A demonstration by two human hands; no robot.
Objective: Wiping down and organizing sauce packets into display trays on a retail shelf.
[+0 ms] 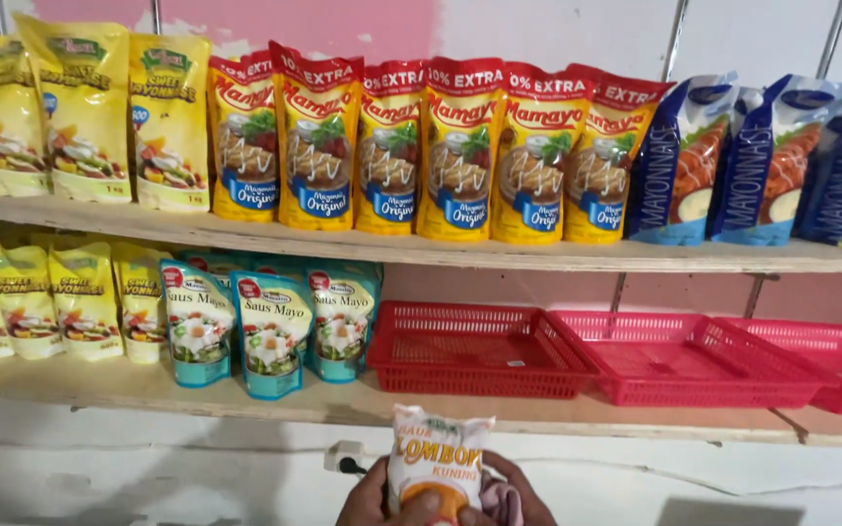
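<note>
At the bottom middle of the head view I hold a small white and orange packet (pixel 438 458) upright in front of me. My left hand (pixel 367 499) grips its left side, thumb across the lower front. My right hand (pixel 518 497) supports its right side together with a pinkish cloth (pixel 501 502) bunched behind the packet. Only the upper parts of both hands show above the frame's lower edge. The packet hangs below the lower wooden shelf (pixel 538 417), just under the leftmost red basket (pixel 475 351).
Two more red plastic baskets (pixel 694 360) (pixel 830 356) sit to the right. Teal sauce pouches (pixel 270 331) and yellow pouches (pixel 51 297) stand at the left. The upper shelf (pixel 499 253) carries yellow, orange-red (pixel 440 146) and blue pouches (pixel 762 156). A wall socket (pixel 346 456) is beside my left hand.
</note>
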